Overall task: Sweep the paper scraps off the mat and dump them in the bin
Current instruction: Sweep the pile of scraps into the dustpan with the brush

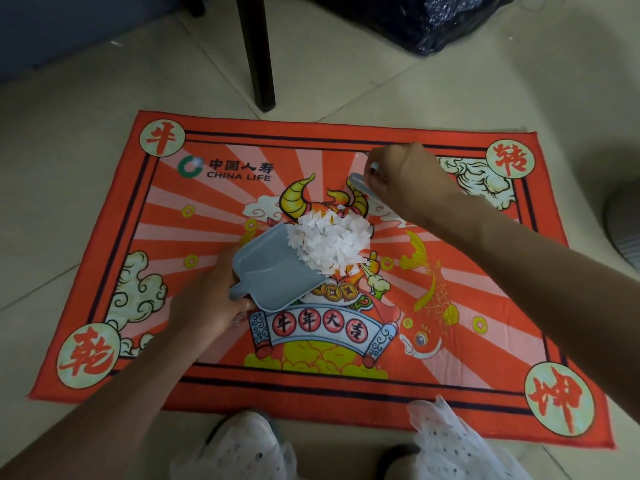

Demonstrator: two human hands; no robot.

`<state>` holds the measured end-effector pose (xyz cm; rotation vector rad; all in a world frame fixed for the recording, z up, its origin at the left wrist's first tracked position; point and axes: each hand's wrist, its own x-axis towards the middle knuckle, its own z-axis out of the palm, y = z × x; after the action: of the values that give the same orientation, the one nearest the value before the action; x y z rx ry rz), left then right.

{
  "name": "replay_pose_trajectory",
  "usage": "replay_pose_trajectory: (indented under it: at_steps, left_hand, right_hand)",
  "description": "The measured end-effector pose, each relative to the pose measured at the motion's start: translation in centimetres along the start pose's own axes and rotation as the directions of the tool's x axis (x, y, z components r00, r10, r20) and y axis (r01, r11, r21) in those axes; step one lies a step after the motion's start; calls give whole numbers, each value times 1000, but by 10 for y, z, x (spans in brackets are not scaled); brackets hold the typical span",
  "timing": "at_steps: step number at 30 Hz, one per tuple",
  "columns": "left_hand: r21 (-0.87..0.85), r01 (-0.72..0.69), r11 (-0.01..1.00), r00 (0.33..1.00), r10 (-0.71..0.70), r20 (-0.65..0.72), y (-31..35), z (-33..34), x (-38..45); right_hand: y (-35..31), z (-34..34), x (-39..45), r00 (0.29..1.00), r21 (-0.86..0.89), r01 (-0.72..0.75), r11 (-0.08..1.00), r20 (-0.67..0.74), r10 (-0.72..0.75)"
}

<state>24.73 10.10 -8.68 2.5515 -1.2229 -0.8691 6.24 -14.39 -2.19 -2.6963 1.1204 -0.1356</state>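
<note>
Left hand is gripping the handle of a blue dustpan, its mouth lying against a white heap of paper scraps mid-mat. Right hand is curling round a small blue brush just beyond the heap.

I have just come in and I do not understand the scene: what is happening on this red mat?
A person is cleaning paper scraps from the red mat. The left hand holds a small grey dustpan against the pile, which lies gathered at its open edge. The right hand grips a small brush beyond the pile. Most scraps are not yet inside the dustpan.
</note>
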Motion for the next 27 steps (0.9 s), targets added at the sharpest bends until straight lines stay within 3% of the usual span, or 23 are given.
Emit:
replay_pose_trajectory:
  at_steps: [5, 10, 27]
  left_hand:
    - [-41, -13, 999, 1000, 12, -21, 2, -3, -2]
    - [52, -15, 999, 999, 18, -46, -2, -3, -2]
    - [-20, 15, 1000, 997, -17, -74, 5, 7, -5]
  right_hand:
    - [1, 0, -8, 995, -91, 51, 995, -84, -58]
    - [-6, 6, -19, 996, -43, 87, 995, -18, -88]
    - [-41, 14, -29, 985, -25, 165, 986, 54, -163]
